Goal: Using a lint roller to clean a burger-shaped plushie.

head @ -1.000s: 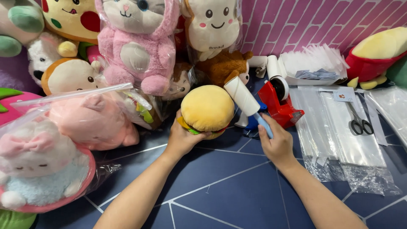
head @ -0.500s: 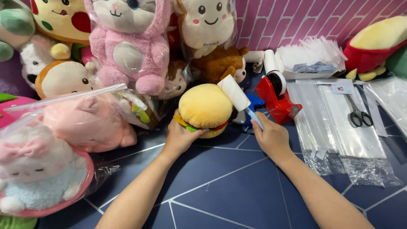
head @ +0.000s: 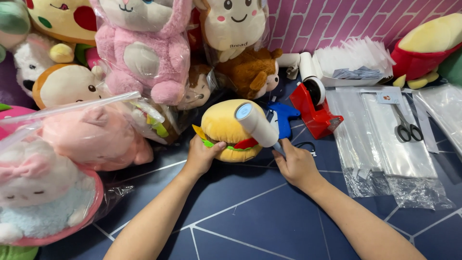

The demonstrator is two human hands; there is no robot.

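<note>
Left hand [head: 199, 156]: fingers curled onto the near left edge of the burger plush [head: 226, 129], gripping it and pinning it on the blue worktop [head: 250, 216].
Right hand [head: 296, 166]: fingers closed round the handle of the lint roller [head: 257, 126]; the handle itself is mostly hidden, so how tight the grip is, hard to say.
Lint roller: white drum tilted up and left, lying against the right side of the burger plush.
Burger plush: middle of the scene, just near of the bagged toys.
Bagged plush toys [head: 144, 53]: piled far and left, pink ones nearest.
Red tape dispenser [head: 313, 108]: just right of the burger, far of the right hand.
Clear bags [head: 380, 144]: flat stack on the right, scissors [head: 406, 127] lying on top.
</note>
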